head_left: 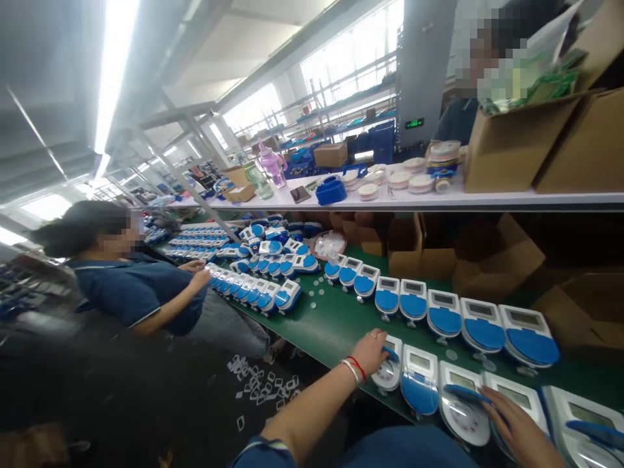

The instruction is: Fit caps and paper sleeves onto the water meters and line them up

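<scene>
Along the front edge of the green bench stands a row of white water meters with blue flip lids and small display windows. My left hand (pixel 369 354) curls over the leftmost meter (pixel 387 380), its fingers at the raised blue lid (pixel 391 354). The round dial shows beneath. Farther right, the fingertips of my right hand (pixel 519 422) meet the edge of another half-raised blue lid (pixel 465 393), above a meter (pixel 464 421) with a visible dial. Between these two sits a meter with its lid down (pixel 420 383). My right thumb is hidden.
Behind runs a second row of lidded meters (pixel 443 315). Clear discs (pixel 313 305) lie on the green bench (pixel 336 328). A co-worker (pixel 141 279) handles meters at left. Cardboard boxes (pixel 497 253) stand under the shelf (pixel 429 200); white frames (pixel 266 387) litter the floor.
</scene>
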Available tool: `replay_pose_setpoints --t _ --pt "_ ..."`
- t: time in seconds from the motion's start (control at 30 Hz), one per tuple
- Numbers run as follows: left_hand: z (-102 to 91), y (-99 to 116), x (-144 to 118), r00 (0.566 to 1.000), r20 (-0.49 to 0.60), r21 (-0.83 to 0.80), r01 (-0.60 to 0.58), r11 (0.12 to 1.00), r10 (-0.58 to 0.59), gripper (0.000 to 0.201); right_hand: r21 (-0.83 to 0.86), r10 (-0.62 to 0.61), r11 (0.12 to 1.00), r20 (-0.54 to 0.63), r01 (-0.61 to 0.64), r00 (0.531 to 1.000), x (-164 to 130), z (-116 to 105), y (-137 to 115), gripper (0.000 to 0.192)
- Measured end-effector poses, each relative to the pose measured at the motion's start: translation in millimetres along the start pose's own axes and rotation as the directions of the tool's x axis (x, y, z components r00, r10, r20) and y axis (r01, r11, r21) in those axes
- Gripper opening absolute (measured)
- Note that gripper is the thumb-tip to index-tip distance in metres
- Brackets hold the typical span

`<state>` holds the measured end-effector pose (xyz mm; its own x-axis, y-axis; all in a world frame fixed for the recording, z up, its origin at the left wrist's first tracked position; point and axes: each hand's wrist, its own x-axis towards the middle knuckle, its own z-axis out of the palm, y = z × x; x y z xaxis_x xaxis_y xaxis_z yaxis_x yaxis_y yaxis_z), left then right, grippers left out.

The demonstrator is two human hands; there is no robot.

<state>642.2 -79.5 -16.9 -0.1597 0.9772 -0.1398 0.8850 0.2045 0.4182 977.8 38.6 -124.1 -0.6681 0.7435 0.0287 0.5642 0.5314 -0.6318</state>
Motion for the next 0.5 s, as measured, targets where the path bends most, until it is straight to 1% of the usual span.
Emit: replay_pose_setpoints --t 0.1,0.23,0.4,0.5 --pt "2.2 1 0 0.999 -0.049 0.027 0.019 0.999 -0.018 0.055 0.005 0.018 1.000 0.019 -0.018 1.000 -3 0 2 0.047" --pt "2.7 4 0 0.997 -0.072 0.064 0.036 0.997 -0.032 0.057 -0.012 0.067 0.998 0.004 -0.067 0.998 -5 4 5 0.049" --pt "-3.5 7 2 0.997 -0.059 0.102 0.060 0.993 -0.055 0.063 -0.031 0.031 0.999 -0.029 -0.032 0.999 -5 10 9 0.049" --pt "-9.8 14 0 0.997 -0.072 0.141 0.026 0.990 -0.016 0.065 -0.045 0.021 0.999 -0.051 -0.023 0.998 -4 10 8 0.049"
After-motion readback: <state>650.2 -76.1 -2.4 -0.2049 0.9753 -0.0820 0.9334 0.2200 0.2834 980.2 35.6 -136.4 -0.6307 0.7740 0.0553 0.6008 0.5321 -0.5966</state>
